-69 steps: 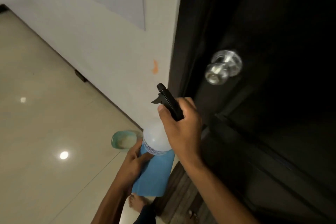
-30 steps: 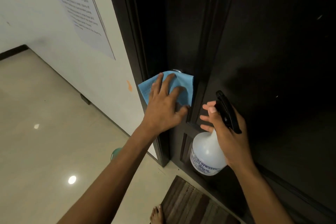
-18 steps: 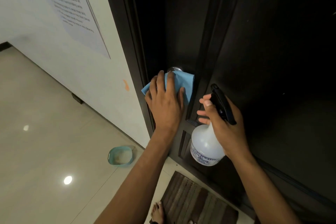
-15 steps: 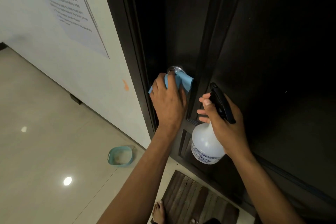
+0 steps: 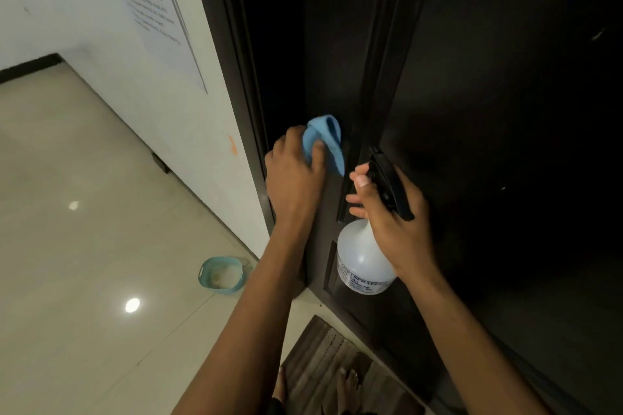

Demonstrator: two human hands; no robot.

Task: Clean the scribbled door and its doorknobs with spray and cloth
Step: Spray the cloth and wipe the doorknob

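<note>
A dark, almost black door [image 5: 488,111] fills the right half of the view. My left hand [image 5: 295,175] grips a blue cloth [image 5: 325,141] bunched against the door's left edge; the doorknob is hidden under the cloth. Just to the right, my right hand [image 5: 392,216] holds a white spray bottle [image 5: 362,259] by its neck, fingers around the black trigger head [image 5: 387,182]. The bottle hangs close to the door, nozzle pointing up and left.
A white wall [image 5: 101,44] with a printed paper sheet [image 5: 151,3] and an orange mark [image 5: 232,144] stands left of the door frame. A teal basin [image 5: 221,274] sits on the glossy tiled floor [image 5: 84,246]. My bare feet stand on a striped doormat [image 5: 323,360].
My left hand has gathered the cloth from flat into a bunch over the knob, which now no longer shows. My right hand keeps the bottle beside it, nearly still.
</note>
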